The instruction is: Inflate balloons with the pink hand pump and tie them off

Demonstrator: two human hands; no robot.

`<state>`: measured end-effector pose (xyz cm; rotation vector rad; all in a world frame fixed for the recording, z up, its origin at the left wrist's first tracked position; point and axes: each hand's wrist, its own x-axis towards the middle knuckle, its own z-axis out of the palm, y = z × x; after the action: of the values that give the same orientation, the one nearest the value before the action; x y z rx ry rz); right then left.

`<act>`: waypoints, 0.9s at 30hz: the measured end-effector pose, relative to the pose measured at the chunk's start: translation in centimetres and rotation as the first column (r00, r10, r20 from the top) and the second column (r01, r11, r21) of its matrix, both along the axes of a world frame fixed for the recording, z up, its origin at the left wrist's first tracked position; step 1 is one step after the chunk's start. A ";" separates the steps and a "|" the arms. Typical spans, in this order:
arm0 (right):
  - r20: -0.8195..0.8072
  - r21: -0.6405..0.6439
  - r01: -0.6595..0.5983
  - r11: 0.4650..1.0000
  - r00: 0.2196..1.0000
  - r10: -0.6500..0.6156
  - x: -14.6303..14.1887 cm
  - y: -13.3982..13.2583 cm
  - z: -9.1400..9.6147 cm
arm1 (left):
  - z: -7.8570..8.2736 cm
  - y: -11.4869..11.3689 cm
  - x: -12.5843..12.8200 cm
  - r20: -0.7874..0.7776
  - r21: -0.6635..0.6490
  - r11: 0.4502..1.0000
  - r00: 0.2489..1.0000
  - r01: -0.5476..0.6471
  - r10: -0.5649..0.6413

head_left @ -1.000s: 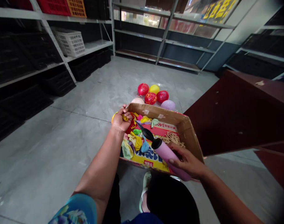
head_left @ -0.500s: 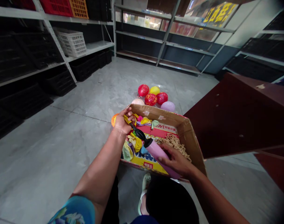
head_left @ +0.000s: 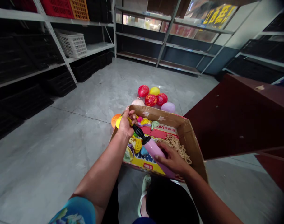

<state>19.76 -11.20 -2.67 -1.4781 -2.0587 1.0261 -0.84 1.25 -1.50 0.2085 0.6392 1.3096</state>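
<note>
My right hand (head_left: pixel 171 158) is wrapped round the pink barrel of a balloon pump (head_left: pixel 153 148), which slants over the open cardboard box (head_left: pixel 186 130). At the pump's black nozzle end, my left hand (head_left: pixel 127 123) pinches a yellow balloon (head_left: pixel 118 122). Part of this balloon bulges out to the left of the hand; the rest is hidden by the fingers. Limp balloons (head_left: pixel 136 143) in several colours lie at the left of the box. A heap of tan rubber-like strips (head_left: pixel 176 144) lies at its right.
Inflated balloons (head_left: pixel 151 100) rest on the floor beyond the box, with an orange balloon (head_left: pixel 114 120) at its left. Dark red boards (head_left: pixel 216 121) stand at the right. Shelving with a white basket (head_left: pixel 73 43) and black crates lines the left.
The yellow balloon at my left hand has swollen and now shows as a rounded bulge on the left. Both hands and the pump have shifted only slightly.
</note>
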 end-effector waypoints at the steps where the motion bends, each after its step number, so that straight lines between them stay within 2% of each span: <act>1: 0.004 0.015 0.003 1.000 1.000 -0.003 -0.1 0.0 0.0 | 0.0 -0.1 0.2 -0.010 -0.002 1.000 1.000 -0.007 0.007; 6: 0.034 0.092 0.021 0.996 0.999 -0.024 -0.7 0.2 0.3 | -0.2 -0.2 0.6 -0.006 0.028 0.999 1.000 0.016 -0.016; 14: 0.006 0.092 0.055 0.994 0.998 -0.056 -1.2 0.5 0.1 | -0.6 -0.4 0.2 0.200 0.002 0.992 0.972 0.127 -0.125; 20: 0.030 0.065 0.038 0.997 0.999 -0.040 -1.3 0.6 0.7 | -0.9 -0.5 0.3 0.160 0.034 0.970 0.957 0.241 -0.243; 24: -0.050 -0.050 -0.050 0.998 0.998 0.047 -1.2 0.3 0.6 | -0.7 -0.1 -0.1 0.109 0.058 0.985 0.980 0.163 -0.169; 27: 0.007 -0.093 -0.002 0.996 1.000 0.002 -1.5 0.0 0.3 | -0.3 0.1 -0.5 0.087 0.057 0.993 0.991 0.102 -0.106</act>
<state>18.26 -11.21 -2.32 -1.5269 -2.0427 1.1329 -1.36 1.36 -1.77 0.2217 0.5119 1.2290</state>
